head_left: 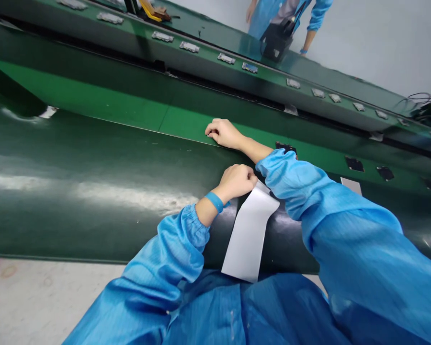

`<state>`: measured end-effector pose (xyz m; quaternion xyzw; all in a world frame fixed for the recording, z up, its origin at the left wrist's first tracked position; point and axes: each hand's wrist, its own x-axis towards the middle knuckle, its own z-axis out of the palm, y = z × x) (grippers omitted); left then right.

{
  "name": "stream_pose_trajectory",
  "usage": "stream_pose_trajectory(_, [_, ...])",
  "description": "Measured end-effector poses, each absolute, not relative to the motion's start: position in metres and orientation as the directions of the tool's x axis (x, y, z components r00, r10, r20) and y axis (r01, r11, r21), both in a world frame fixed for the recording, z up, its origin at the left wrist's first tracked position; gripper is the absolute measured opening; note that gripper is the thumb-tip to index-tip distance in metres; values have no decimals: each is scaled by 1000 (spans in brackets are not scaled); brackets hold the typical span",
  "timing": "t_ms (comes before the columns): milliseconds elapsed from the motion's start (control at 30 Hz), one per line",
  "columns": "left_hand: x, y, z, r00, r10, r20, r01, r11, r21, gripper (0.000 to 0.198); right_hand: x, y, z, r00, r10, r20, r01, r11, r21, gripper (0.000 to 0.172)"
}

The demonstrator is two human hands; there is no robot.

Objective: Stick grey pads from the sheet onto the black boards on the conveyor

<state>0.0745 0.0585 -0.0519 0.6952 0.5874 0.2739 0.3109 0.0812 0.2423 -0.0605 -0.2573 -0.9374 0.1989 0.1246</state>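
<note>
My left hand (237,181), with a blue band at the wrist, is closed on the top end of a white paper strip (247,235). The strip bends near its top and hangs down toward my lap over the dark green bench (147,167). Farther forward, my right hand (223,132) is closed in a pinch above the border of the bright green belt (136,110). Whatever its fingertips hold, if anything, is hidden or too small to name. Behind my right forearm lies a dark flat part (286,147), partly covered by the sleeve.
More dark flat parts (354,164) lie on the belt at right, near a white card (351,185). Several small silvery parts (189,46) line the raised ledge. A yellow tool (151,10) lies at the back. Across the line stands a person in blue (262,19). A dark post (14,91) rises at left.
</note>
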Motion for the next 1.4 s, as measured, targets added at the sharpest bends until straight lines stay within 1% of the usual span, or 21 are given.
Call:
stream_pose_trajectory(167, [75, 58, -49, 163, 987, -3, 661, -107, 742, 24, 100, 237, -63, -813, 556, 172, 430, 774, -465, 18])
stream_pose_trajectory(267, [75, 58, -48, 164, 986, -4, 665, -108, 739, 24, 108, 235, -62, -806, 569, 160, 441, 759, -478, 21])
stream_pose_trajectory(367, [76, 58, -49, 158, 987, 1, 667, -108, 737, 25, 111, 234, -60, -773, 620, 132, 495, 721, -486, 26])
stream_pose_trajectory(467, [76, 59, -50, 158, 987, -1, 671, -106, 734, 25, 115, 234, -59, -747, 655, 113, 537, 695, -478, 21])
stream_pose_trajectory(567, [76, 59, -49, 159, 987, -1, 672, -108, 733, 24, 122, 233, -59, -766, 633, 113, 528, 720, -451, 17])
stream_pose_trajectory(733, [76, 58, -48, 159, 987, 9, 664, -114, 739, 24, 138, 232, -56, -765, 636, 104, 539, 720, -436, 24])
stream_pose_trajectory(867, [76, 58, -48, 155, 988, -3, 674, -103, 732, 25, 144, 233, -53, -762, 639, 99, 537, 711, -454, 30])
stream_pose_trajectory(1067, [76, 58, -47, 155, 988, -14, 670, -95, 737, 25, 152, 242, -51, -787, 613, 66, 526, 723, -447, 22])
stream_pose_trajectory(1200, [76, 57, -43, 144, 989, -34, 675, -73, 734, 25, 159, 249, -53, -809, 584, 66, 490, 732, -473, 23])
stream_pose_trajectory(1400, [76, 56, -40, 152, 988, -40, 671, -74, 737, 26, 171, 251, -53, -791, 611, 28, 533, 711, -458, 16])
